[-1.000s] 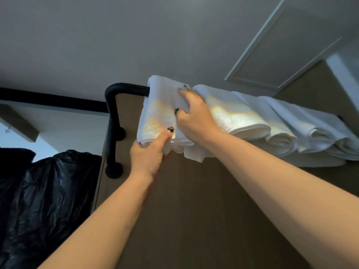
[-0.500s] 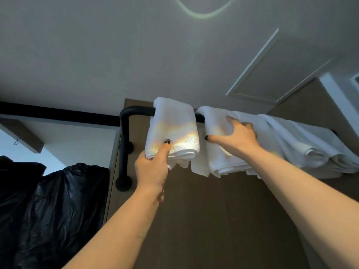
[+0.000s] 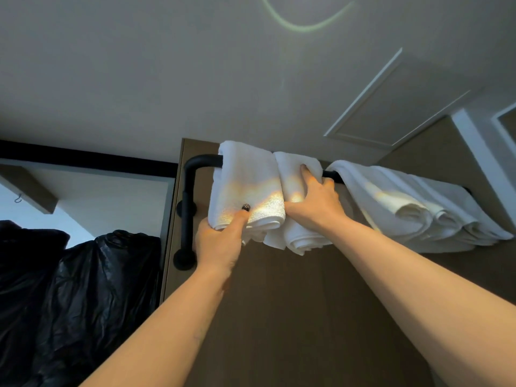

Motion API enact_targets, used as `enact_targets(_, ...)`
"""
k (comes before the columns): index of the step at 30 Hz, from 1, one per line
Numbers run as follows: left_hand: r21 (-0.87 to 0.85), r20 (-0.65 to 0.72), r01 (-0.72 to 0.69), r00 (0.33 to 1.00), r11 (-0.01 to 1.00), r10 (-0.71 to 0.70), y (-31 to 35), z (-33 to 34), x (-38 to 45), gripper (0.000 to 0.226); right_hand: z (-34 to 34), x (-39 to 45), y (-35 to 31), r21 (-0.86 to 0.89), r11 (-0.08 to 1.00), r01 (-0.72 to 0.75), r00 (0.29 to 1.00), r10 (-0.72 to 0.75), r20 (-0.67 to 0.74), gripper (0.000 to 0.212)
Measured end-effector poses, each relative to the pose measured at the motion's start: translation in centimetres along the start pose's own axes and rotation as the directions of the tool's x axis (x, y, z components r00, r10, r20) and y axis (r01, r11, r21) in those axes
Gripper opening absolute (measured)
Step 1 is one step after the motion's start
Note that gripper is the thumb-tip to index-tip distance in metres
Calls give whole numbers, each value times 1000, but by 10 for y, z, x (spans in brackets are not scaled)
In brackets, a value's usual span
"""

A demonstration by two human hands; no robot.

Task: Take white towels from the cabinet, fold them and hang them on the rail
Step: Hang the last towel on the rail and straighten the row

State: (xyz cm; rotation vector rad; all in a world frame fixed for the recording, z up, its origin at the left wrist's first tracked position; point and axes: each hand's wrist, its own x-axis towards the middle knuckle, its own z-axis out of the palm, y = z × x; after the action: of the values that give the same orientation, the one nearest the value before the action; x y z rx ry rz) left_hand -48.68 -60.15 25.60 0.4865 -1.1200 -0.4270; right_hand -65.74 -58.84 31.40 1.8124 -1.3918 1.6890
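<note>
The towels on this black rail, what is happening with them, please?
A person is arranging folded white towels on a black rail fixed to a brown wooden panel. The left hand grips the bottom of the leftmost towel, thumb on its front. The right hand holds the second towel beside it, fingers curled over its top by the rail. The two towels touch. More towels hang further right, past a bare stretch of rail. A black plastic bag is at lower left.
</note>
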Motion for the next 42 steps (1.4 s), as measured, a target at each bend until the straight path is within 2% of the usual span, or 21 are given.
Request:
enact_targets(3, 90, -6, -56, 998, 994, 57, 2, -2, -5, 60, -6, -5, 1, 5, 1000, 22, 1000, -22, -19, 91)
enact_targets(6, 184, -34, -102, 993, 978, 110, 3, -4, -17, 82, -16, -15, 8, 26, 996, 88, 988, -84, -129, 76)
enact_targets(8, 296, -64, -185, 975, 937, 213, 7, -3, -29, 85, -26, -19, 16, 26, 991, 133, 963, -123, -242, 65)
enact_targets(10, 390, -40, -343, 921, 854, 388, 9, 0, -41, 77, -39, -20, 28, 15, 991, 136, 938, -124, -325, 56)
enact_targets(12, 417, 97, -544, 823, 728, 559, 10, 7, -50, 68, -52, -15, 43, -11, 998, 68, 931, -67, -358, 54)
enact_targets(15, 439, 328, -744, 655, 504, 681, 13, 27, -55, 53, -69, -2, 69, -4, 995, -98, 940, 91, -328, 60)
enact_targets(18, 589, 487, -797, 482, 134, 728, 26, 51, -53, 38, -82, 10, 98, 72, 973, -218, 939, 229, -255, 63)
enact_targets(20, 661, 567, -748, 436, -69, 699, 36, 72, -55, 29, -86, 15, 116, 148, 956, -254, 942, 279, -184, 63)
enact_targets(22, 678, 611, -719, 437, -152, 661, 47, 93, -63, 29, -87, 17, 129, 210, 941, -266, 945, 297, -135, 63)
enact_targets(25, 667, 668, -731, 502, -144, 549, 53, 127, -71, 40, -86, 21, 146, 254, 939, -232, 961, 262, -89, 64)
enact_targets(27, 679, 721, -697, 570, -232, 394, 49, 149, -64, 57, -85, 24, 152, 331, 923, -196, 974, 221, -39, 65)
enact_targets(29, 723, 685, -598, 683, -344, 252, 40, 167, -59, 88, -84, 26, 155, 426, 888, -172, 984, 179, 24, 68)
enact_targets(31, 774, 615, -512, 746, -371, 254, 31, 175, -56, 101, -82, 29, 154, 472, 873, -126, 992, 112, 58, 71)
enact_targets(33, 812, 574, -474, 751, -339, 326, 22, 184, -56, 96, -85, 31, 156, 474, 880, -34, 999, 14, 45, 64)
enact_targets(35, 820, 573, -501, 713, -278, 405, 16, 190, -56, 87, -88, 34, 157, 460, 887, 38, 998, -58, 29, 55)
enact_targets(37, 824, 560, -525, 702, -211, 439, 15, 192, -58, 83, -90, 33, 158, 480, 874, 70, 994, -102, 41, 53)
enact_targets(39, 830, 548, -534, 731, -159, 408, 14, 193, -61, 91, -93, 31, 159, 501, 862, 74, 989, -126, 72, 48)
enact_targets(41, 832, 542, -546, 761, -101, 355, 13, 194, -65, 96, -99, 26, 161, 475, 875, 93, 984, -152, 88, 25)
enact_targets(42, 832, 543, -547, 770, -90, 336, 12, 195, -66, 94, -104, 23, 163, 433, 894, 113, 981, -170, 95, 23)
